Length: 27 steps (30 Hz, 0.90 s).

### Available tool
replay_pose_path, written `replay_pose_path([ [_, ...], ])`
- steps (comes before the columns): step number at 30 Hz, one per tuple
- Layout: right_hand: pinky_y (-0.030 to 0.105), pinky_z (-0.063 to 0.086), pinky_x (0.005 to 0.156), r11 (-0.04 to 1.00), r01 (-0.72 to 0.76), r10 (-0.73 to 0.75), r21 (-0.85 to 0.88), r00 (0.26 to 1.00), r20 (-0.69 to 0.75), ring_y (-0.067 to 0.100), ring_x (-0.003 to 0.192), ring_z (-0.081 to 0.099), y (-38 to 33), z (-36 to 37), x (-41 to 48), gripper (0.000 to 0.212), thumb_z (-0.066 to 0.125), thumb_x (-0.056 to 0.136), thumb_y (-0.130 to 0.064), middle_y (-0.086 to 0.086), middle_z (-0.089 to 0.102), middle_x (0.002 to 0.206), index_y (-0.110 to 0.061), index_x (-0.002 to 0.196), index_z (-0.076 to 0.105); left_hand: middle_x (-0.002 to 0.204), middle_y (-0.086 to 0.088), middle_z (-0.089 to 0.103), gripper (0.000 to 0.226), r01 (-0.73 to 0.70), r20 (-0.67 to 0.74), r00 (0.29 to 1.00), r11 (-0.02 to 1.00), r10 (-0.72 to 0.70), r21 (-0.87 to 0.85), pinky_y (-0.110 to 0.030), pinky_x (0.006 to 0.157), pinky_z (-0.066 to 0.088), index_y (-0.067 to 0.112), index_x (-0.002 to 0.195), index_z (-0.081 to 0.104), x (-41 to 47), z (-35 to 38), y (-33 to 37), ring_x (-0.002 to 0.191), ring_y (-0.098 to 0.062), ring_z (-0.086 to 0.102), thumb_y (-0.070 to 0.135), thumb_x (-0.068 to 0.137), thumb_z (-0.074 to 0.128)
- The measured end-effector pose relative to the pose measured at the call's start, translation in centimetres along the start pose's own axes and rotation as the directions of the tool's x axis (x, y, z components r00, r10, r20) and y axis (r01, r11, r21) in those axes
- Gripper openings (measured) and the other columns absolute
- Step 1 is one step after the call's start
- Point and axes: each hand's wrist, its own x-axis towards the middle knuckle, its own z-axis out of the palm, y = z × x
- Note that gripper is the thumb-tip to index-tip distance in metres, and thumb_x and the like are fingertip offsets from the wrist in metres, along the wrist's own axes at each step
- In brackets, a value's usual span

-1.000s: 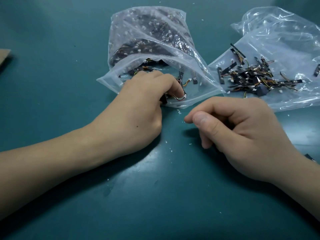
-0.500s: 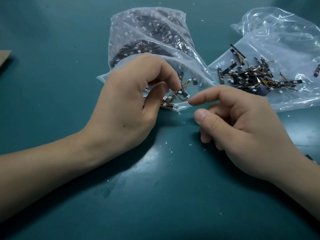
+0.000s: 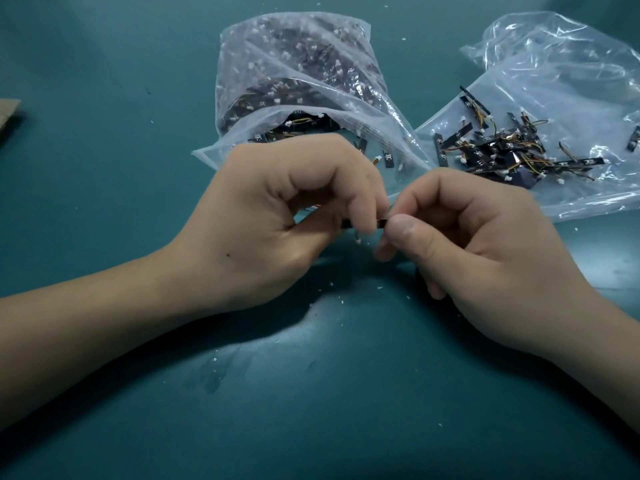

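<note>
A small black circuit strip (image 3: 381,224) with a white connector hanging below it is held between both hands above the teal table. My left hand (image 3: 277,216) pinches its left end with thumb and forefinger. My right hand (image 3: 481,251) pinches its right end, thumb on top. Most of the strip is hidden by the fingers. Behind the hands lies a clear plastic bag (image 3: 294,81), its mouth open toward me, packed with many similar strips and wires.
A second clear bag (image 3: 568,81) lies flat at the right with a loose pile of black strips and coloured wires (image 3: 509,150) on it. A brown cardboard corner (image 3: 7,112) shows at the left edge. Small white flecks dot the teal table (image 3: 311,393).
My left hand has drawn a strip out of the bag's mouth and toward me. My right hand has closed in and taken the strip's other end.
</note>
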Motion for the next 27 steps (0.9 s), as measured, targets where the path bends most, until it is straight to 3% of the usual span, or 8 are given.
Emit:
replay_pose_path([
  [2,0.018,0.043,0.049,0.999,-0.001,0.001,0.055,1.0,-0.004,0.007,0.046,0.055,-0.2,0.0,-0.1,0.013,0.066,0.096,-0.036,-0.003,0.077,0.079,-0.028,0.086,0.062,0.089,-0.008,0.07,0.034,0.021,-0.042,0.999,0.999,-0.02,0.03,-0.035,0.076,0.056,0.017,0.096,0.064,0.2,-0.1,-0.3,0.084,-0.027,0.071,-0.016,0.091,0.054],
  [4,0.021,0.044,0.046,0.995,-0.013,0.014,0.098,1.0,-0.013,0.008,0.044,0.053,-0.3,-0.1,-0.1,0.015,0.062,0.094,-0.04,-0.001,0.076,0.077,-0.029,0.084,0.062,0.088,-0.009,0.072,0.04,0.134,-0.094,0.986,0.991,-0.135,-0.015,-0.035,0.074,0.058,0.011,0.102,0.064,0.4,-0.2,-0.4,0.08,-0.027,0.069,-0.022,0.087,0.045],
  [6,0.022,0.043,0.046,0.993,-0.023,0.025,0.115,1.0,-0.017,0.011,0.043,0.053,-0.2,-0.1,-0.1,0.016,0.061,0.093,-0.043,0.0,0.075,0.074,-0.03,0.083,0.062,0.092,-0.01,0.073,0.039,0.22,-0.061,0.972,0.97,-0.227,-0.099,-0.035,0.072,0.056,0.009,0.107,0.063,0.3,-0.5,-0.3,0.08,-0.027,0.067,-0.014,0.082,0.044],
  [8,0.022,0.042,0.045,0.993,-0.028,0.03,0.114,0.999,-0.013,0.011,0.042,0.052,-0.2,0.0,0.0,0.017,0.061,0.092,-0.044,0.001,0.074,0.072,-0.03,0.082,0.062,0.094,-0.008,0.074,0.027,0.267,0.03,0.964,0.962,-0.265,-0.06,-0.035,0.071,0.054,0.011,0.112,0.063,0.3,-0.6,0.0,0.08,-0.025,0.067,0.007,0.087,0.055],
  [10,0.022,0.042,0.045,0.992,-0.025,0.026,0.122,1.0,-0.005,0.01,0.042,0.052,-0.1,0.1,0.0,0.017,0.061,0.092,-0.043,0.002,0.073,0.07,-0.03,0.082,0.062,0.092,-0.004,0.073,0.028,0.262,0.068,0.962,0.963,-0.266,0.057,-0.041,0.069,0.054,0.016,0.115,0.063,0.2,-0.3,0.1,0.077,-0.027,0.068,0.025,0.089,0.068],
  [13,0.021,0.042,0.046,0.99,-0.024,0.025,0.14,1.0,-0.005,0.01,0.042,0.052,-0.2,0.1,-0.1,0.018,0.061,0.092,-0.043,0.004,0.072,0.069,-0.029,0.081,0.062,0.085,0.002,0.069,0.027,0.194,0.043,0.978,0.97,-0.202,0.148,-0.041,0.062,0.052,0.018,0.112,0.064,0.2,0.1,0.4,0.069,-0.024,0.064,0.017,0.087,0.075],
  [20,0.031,0.041,0.045,0.983,-0.017,0.025,0.181,0.999,-0.043,0.021,0.042,0.052,0.0,-0.1,0.0,0.019,0.061,0.091,-0.041,0.007,0.07,0.066,-0.026,0.08,0.061,0.084,0.0,0.061,0.021,0.219,0.089,0.968,0.964,-0.234,0.15,-0.044,0.065,0.051,0.019,0.113,0.066,0.4,-0.2,0.5,0.071,-0.027,0.06,0.014,0.093,0.067],
  [27,0.031,0.042,0.045,0.985,-0.004,0.009,0.17,1.0,-0.026,0.019,0.042,0.052,0.1,-0.1,-0.1,0.019,0.061,0.092,-0.04,0.007,0.07,0.066,-0.024,0.081,0.06,0.075,-0.002,0.067,0.01,0.28,0.108,0.95,0.952,-0.294,0.125,-0.035,0.056,0.048,0.019,0.101,0.072,0.6,0.0,0.6,0.062,-0.025,0.058,0.02,0.096,0.063],
])
